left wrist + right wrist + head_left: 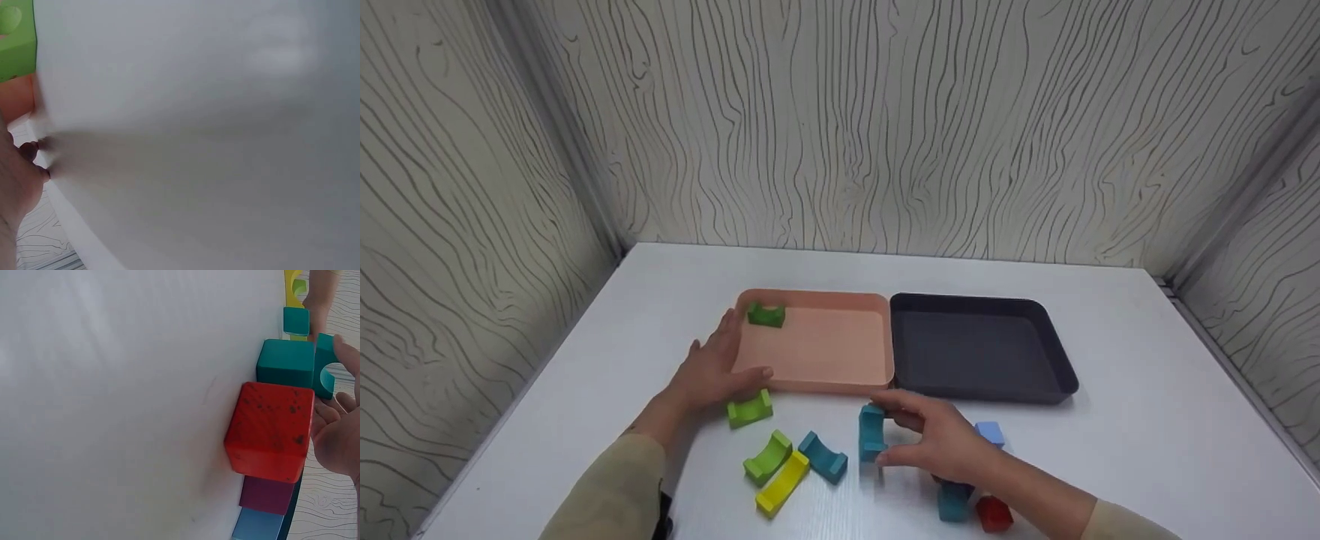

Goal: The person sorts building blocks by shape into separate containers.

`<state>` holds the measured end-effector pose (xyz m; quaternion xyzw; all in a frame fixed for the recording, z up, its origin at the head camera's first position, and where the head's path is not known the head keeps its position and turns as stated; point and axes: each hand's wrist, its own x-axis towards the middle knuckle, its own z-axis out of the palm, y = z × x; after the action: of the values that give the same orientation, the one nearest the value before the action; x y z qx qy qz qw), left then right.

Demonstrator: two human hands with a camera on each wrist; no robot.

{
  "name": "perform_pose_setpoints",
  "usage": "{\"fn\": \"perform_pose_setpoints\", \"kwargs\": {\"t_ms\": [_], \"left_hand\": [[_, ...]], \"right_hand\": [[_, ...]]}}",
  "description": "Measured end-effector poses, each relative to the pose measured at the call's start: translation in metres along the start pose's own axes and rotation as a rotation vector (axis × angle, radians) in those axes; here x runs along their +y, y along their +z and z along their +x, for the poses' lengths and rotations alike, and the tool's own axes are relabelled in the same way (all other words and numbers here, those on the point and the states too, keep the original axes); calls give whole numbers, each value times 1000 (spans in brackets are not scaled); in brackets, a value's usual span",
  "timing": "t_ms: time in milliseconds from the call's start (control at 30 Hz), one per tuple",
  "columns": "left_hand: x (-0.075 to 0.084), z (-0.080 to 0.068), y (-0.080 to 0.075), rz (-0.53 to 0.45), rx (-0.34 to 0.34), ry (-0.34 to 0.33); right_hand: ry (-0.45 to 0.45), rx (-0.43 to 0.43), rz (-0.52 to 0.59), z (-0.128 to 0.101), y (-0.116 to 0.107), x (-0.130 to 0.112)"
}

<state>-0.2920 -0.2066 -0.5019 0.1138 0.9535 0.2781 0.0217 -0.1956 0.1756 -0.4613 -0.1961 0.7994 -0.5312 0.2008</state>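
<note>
My right hand [941, 442] has its thumb and fingers curled round the teal arch [871, 433], pinching it from the right side; the arch stands on end on the table [1147, 420], so its long axis runs upright, with the cut-out facing the palm, as the right wrist view shows [325, 374]. From the grip, the pink tray [817, 386] lies at about 11 o'clock and the dark tray [982, 394] at about 1 o'clock; both near rims are close, and the arch sits just in front of the seam between them. My right hand is plainly the nearer one to this arch.

Behind the wrist, at 5 o'clock, sit a teal cube [954, 502] and a red cube [994, 514]; a light blue block [990, 433] shows past the knuckles at 3 o'clock. In the right wrist view a purple block [267, 495] lies between the red and the blue ones.

My left hand [718, 367] rests with relaxed fingers against the pink tray's near left corner, gripping nothing. A light green arch [750, 409] lies just at its thumb, at 5 o'clock. A dark green arch [766, 314] sits inside the pink tray at its far left corner. Further toward me lie another green arch [767, 456], a yellow one [781, 484] and a second teal one [823, 456], well left of the held piece.
</note>
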Motion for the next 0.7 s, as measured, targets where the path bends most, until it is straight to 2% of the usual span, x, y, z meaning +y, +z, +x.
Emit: {"fn": "perform_pose_setpoints", "kwargs": {"t_ms": [333,700], "left_hand": [[0,-1,2,-4,-14,6],[-1,3,0,3,-17,-18]], "right_hand": [[-74,52,-14,4,-6,-14],[-154,108,-45,24,-15,-36]]}}
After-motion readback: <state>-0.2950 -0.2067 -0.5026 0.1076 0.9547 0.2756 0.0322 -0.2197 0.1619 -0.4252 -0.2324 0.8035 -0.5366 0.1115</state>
